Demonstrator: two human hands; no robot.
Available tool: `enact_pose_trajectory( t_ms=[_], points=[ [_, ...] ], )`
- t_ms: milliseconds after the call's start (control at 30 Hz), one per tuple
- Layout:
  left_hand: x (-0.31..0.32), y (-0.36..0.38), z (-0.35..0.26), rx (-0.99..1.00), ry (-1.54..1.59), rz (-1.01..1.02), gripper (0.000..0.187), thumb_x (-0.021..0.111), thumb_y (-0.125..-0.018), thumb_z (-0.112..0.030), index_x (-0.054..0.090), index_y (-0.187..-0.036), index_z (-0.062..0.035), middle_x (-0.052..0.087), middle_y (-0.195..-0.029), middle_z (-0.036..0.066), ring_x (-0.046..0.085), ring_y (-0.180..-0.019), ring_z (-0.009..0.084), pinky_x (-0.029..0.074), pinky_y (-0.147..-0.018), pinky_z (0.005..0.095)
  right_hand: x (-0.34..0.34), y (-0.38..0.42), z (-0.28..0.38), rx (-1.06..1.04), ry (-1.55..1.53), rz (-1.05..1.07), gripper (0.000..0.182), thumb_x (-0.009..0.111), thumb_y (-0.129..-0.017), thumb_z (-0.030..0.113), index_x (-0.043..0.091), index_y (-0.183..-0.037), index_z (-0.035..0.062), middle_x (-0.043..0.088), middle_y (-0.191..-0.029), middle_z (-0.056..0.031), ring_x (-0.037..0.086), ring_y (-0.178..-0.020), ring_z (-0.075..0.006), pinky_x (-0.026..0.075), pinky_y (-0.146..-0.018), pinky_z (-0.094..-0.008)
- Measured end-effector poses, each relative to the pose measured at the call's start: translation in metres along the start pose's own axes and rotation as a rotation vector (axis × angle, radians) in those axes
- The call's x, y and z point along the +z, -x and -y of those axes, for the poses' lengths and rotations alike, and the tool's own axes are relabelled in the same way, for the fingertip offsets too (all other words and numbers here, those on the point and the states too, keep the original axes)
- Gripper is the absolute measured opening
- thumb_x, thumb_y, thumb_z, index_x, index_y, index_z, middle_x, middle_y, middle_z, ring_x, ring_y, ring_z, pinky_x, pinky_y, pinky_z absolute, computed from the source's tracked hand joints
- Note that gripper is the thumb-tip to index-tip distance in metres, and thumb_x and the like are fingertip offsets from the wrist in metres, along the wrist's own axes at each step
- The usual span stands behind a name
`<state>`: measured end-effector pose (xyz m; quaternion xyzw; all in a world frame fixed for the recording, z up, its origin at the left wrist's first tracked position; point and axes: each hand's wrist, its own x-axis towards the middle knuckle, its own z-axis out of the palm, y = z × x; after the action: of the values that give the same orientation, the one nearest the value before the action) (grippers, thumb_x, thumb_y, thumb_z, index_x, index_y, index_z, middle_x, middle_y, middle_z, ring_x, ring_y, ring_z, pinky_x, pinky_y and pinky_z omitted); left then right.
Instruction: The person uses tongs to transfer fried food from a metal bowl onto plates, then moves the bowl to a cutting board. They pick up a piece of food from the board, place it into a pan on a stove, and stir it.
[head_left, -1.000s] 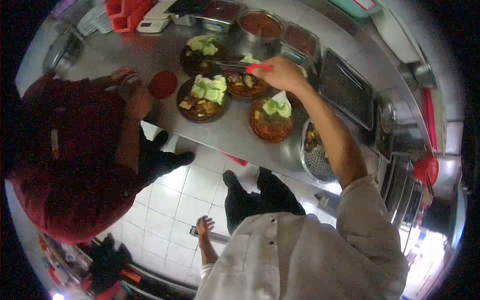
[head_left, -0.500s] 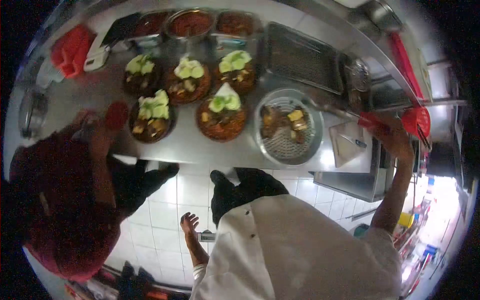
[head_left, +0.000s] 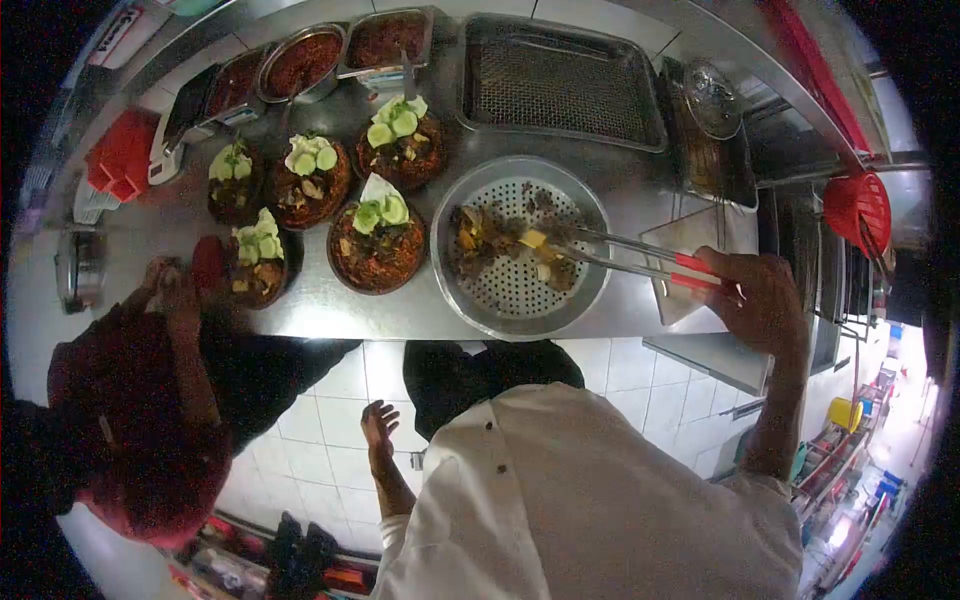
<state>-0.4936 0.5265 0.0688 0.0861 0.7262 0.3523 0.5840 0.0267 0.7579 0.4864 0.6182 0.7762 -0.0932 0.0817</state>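
My right hand (head_left: 762,305) grips the red handles of metal tongs (head_left: 640,260). The tong tips reach over the perforated round pan (head_left: 492,300), right at a yellow piece of food (head_left: 533,239). Browned meat-like chunks (head_left: 478,229) lie in the pan too. My left hand (head_left: 380,425) hangs beside my white coat, below the counter edge, its fingers apart and holding nothing. To the left of the pan is a round dish (head_left: 375,260) of reddish food topped with cucumber slices and lettuce.
Several similar topped dishes (head_left: 308,195) stand farther left. Behind them are metal containers (head_left: 300,62) of red food. A wire-mesh tray (head_left: 560,85) lies behind the pan, a cutting board (head_left: 690,245) to its right. A co-worker in dark red (head_left: 150,420) stands at left.
The tongs have swung left from the right side, so their tips are now inside the perforated pan. The view has shifted slightly. My left hand still hangs low.
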Motion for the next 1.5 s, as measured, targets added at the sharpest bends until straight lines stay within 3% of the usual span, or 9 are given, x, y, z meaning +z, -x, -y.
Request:
enact_pose_trajectory(
  t_ms=[167,233,533,633,900,967,1033,1167,1500],
  points=[
    [0.016,0.015,0.028,0.052,-0.020,-0.006,0.048,0.047,-0.085,-0.044,0.048,-0.114,-0.0058,0.060,-0.099,0.015,0.061,-0.081,0.0254,0.048,-0.071,0.0395,0.001,0.013,0.007,-0.122,0.127,-0.162,0.027,0.062,-0.079,0.027,0.058,-0.099,0.0091,0.055,-0.060,-0.0086,0.056,-0.052,-0.0238,0.042,-0.051,-0.0359],
    [0.029,0.013,0.040,-0.148,-0.073,-0.066,0.045,0.046,-0.085,-0.044,0.049,-0.113,-0.0081,0.061,-0.099,0.014,0.061,-0.078,0.0245,0.049,-0.066,0.0377,-0.009,0.020,0.018,-0.095,0.123,-0.023,0.034,0.063,-0.077,0.029,0.055,-0.104,0.0102,0.053,-0.062,-0.0065,0.054,-0.055,-0.0243,0.040,-0.053,-0.0381],
    [0.040,0.013,0.067,-0.171,-0.095,-0.018,0.044,0.044,-0.085,-0.038,0.049,-0.113,-0.0052,0.058,-0.102,0.015,0.059,-0.081,0.0261,0.048,-0.068,0.0389,-0.015,0.026,0.002,0.152,-0.146,0.181,0.049,0.068,-0.072,0.037,0.057,-0.111,0.0098,0.061,-0.067,-0.0090,0.061,-0.059,-0.0287,0.047,-0.056,-0.0390],
    [0.038,0.009,0.054,-0.162,-0.063,-0.025,0.045,0.044,-0.086,-0.038,0.048,-0.115,-0.0038,0.058,-0.103,0.016,0.059,-0.082,0.0272,0.048,-0.069,0.0398,0.008,0.020,0.000,0.031,-0.106,0.144,0.052,0.068,-0.072,0.041,0.057,-0.112,0.0102,0.062,-0.067,-0.0080,0.061,-0.060,-0.0277,0.047,-0.055,-0.0387],
    [0.003,-0.018,0.037,-0.136,0.094,-0.071,0.042,0.046,-0.086,-0.035,0.049,-0.112,-0.0028,0.062,-0.089,0.014,0.062,-0.068,0.0234,0.047,-0.054,0.0324,-0.001,0.003,0.044,0.083,-0.225,0.105,0.028,0.063,-0.080,0.035,0.066,-0.099,0.0154,0.065,-0.085,-0.0097,0.063,-0.072,-0.0243,0.049,-0.065,-0.0352],
    [-0.009,-0.023,0.043,-0.091,0.030,-0.034,0.041,0.044,-0.087,-0.040,0.050,-0.112,-0.0082,0.062,-0.094,0.012,0.063,-0.074,0.0242,0.049,-0.063,0.0376,-0.011,-0.003,0.064,0.255,-0.260,0.230,0.028,0.062,-0.080,0.029,0.065,-0.105,0.0183,0.066,-0.091,-0.0076,0.064,-0.076,-0.0226,0.049,-0.071,-0.0344],
    [-0.013,-0.025,0.039,-0.137,0.033,-0.058,0.040,0.045,-0.086,-0.039,0.050,-0.111,-0.0082,0.062,-0.093,0.012,0.063,-0.074,0.0242,0.049,-0.063,0.0376,-0.001,-0.001,0.059,0.195,-0.102,0.190,0.035,0.060,-0.081,0.031,0.062,-0.107,0.0084,0.063,-0.077,-0.0150,0.061,-0.064,-0.0184,0.046,-0.060,-0.0344],
    [-0.020,-0.029,0.040,-0.207,0.067,-0.031,0.039,0.046,-0.086,-0.038,0.051,-0.110,-0.0081,0.062,-0.091,0.012,0.063,-0.074,0.0238,0.049,-0.063,0.0368,-0.006,-0.001,0.071,0.297,-0.161,0.226,0.035,0.059,-0.082,0.028,0.060,-0.110,0.0063,0.065,-0.081,-0.0145,0.064,-0.071,-0.0182,0.047,-0.062,-0.0343],
    [-0.036,-0.039,0.043,-0.083,0.077,0.053,0.045,0.048,-0.085,-0.045,0.050,-0.110,-0.0078,0.063,-0.089,0.011,0.063,-0.072,0.0233,0.047,-0.061,0.0377,0.003,-0.008,0.091,0.168,-0.103,0.127,0.026,0.058,-0.084,0.027,0.064,-0.104,0.0105,0.067,-0.087,-0.0082,0.065,-0.068,-0.0183,0.050,-0.062,-0.0316]
  ],
)
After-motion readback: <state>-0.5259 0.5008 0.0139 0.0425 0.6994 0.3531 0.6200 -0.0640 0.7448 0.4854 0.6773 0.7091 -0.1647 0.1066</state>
